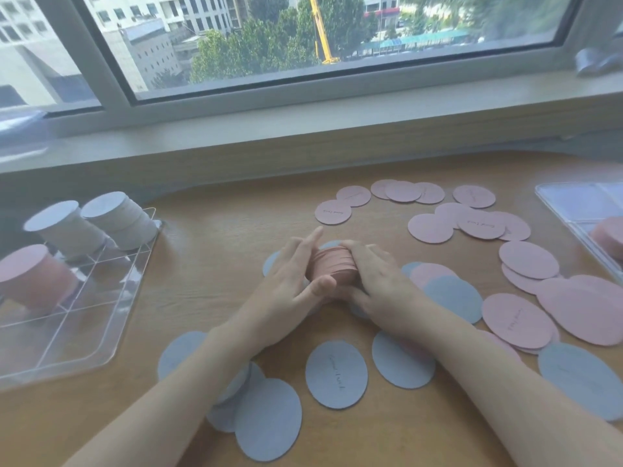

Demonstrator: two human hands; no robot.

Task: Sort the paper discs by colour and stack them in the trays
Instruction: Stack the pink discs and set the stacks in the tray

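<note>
Now | pink disc stack (pixel 332 266) between both hands | left hand (pixel 293 281), right hand (pixel 377 281) gripping it

faint handwriting on several paper discs (pixel 336 374), too blurred to read

A wooden table (pixel 209 210) filled the lower frame below a pale sill (pixel 303 129). Across the top, a grey-framed window (pixel 111 62) admitted daylight, showing trees, buildings and a yellow crane (pixel 322 32).
</note>
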